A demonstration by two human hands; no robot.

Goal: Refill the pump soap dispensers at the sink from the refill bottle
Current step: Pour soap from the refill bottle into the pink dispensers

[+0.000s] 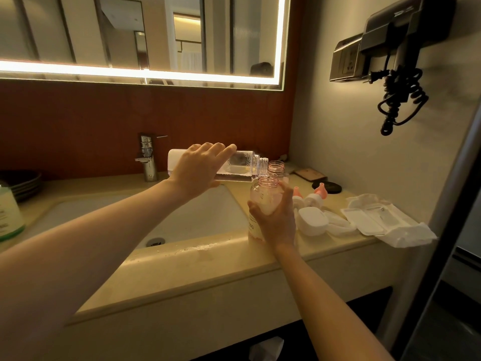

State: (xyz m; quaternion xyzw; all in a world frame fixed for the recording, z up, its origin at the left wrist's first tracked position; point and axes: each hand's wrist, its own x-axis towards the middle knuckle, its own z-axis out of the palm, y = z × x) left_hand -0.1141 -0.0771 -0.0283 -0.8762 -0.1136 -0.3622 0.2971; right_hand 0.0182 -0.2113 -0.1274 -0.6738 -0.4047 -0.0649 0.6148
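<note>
- Now, above the back right corner of the sink, the left hand grips the refill bottle, with its fingers curled over the top.
- That bottle lies almost flat on its side, and its open mouth points away from the sink, to the right.
- Only a thin line of bubbly soap shows along its low side. I think the bottom end should lift slowly, so the soap slides out and does not glug.
- Just right of the sink, near the counter's front edge, stands a soap dispenser with its pump off. The refill bottle's mouth sits right over its open neck.
- Line the two mouths up well, or soap may run down the outside.
- At that same spot, the right hand wraps round the dispenser's middle. It should hold it firm and straight up.
- Behind it, also right of the sink, a second open dispenser waits.
- Farther right of the sink lie the pump tops, to screw on after filling.
</note>
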